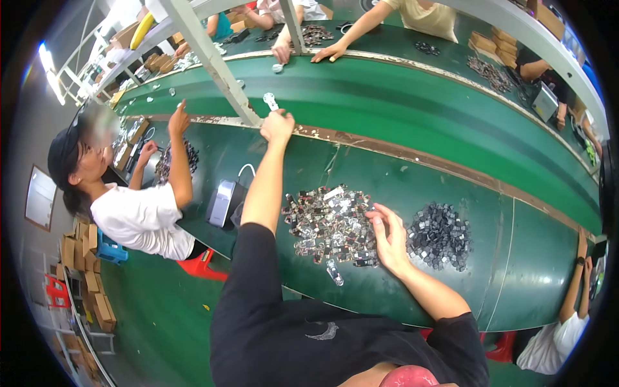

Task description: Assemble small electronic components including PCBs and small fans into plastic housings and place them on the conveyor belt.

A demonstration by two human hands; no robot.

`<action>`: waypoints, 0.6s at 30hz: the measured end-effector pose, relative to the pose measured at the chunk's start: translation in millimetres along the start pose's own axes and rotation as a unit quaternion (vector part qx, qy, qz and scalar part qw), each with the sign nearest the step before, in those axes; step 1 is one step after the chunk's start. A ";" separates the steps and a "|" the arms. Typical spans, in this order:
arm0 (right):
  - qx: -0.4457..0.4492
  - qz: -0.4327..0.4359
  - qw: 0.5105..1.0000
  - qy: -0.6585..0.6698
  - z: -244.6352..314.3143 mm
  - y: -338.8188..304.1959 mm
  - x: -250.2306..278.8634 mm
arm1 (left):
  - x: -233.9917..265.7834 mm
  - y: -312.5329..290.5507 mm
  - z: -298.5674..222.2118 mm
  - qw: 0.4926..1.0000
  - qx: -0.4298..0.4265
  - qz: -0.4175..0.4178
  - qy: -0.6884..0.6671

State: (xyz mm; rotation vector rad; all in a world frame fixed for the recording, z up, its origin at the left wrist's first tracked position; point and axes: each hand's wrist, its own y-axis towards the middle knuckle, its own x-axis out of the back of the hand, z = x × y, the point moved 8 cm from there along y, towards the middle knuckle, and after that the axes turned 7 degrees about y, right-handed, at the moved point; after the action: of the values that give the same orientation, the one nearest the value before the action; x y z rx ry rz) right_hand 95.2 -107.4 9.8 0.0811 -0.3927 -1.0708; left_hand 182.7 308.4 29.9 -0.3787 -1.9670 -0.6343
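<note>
Black shirt (361,342) across the bottom, worn by the person whose two bare hands reach over a green table (541,271). Left hand (278,126), stretched forward to the table's far rail, pinches a white piece with a rounded end (270,101), held out above a green belt (412,106). Right hand (391,244), fingers loosely curved, sits at the right edge of a pile of small circuit parts (325,222), beside a heap of black pieces (440,235); whether it grips anything cannot be told. Setting the white piece on the belt seems in hand; next probably calls for releasing it cleanly.
</note>
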 end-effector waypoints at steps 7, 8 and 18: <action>-0.007 -0.011 1.000 0.006 2.7 2.8 4.3 | -27.8 47.1 -7.8 0.985 0.056 0.080 0.140; -0.004 -0.011 1.000 -0.003 5.5 3.2 5.6 | -32.2 49.7 -7.8 0.985 0.058 0.079 0.141; 0.015 -0.008 1.000 0.000 9.3 -0.9 3.7 | -36.0 53.0 -11.4 0.998 -0.004 0.063 -0.019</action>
State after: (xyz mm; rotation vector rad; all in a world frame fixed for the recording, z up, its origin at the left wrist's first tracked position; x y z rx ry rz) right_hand 92.7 -109.9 19.2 0.1106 -0.4078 -1.0800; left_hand 234.7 345.1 16.5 -0.5193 -1.9589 -0.5582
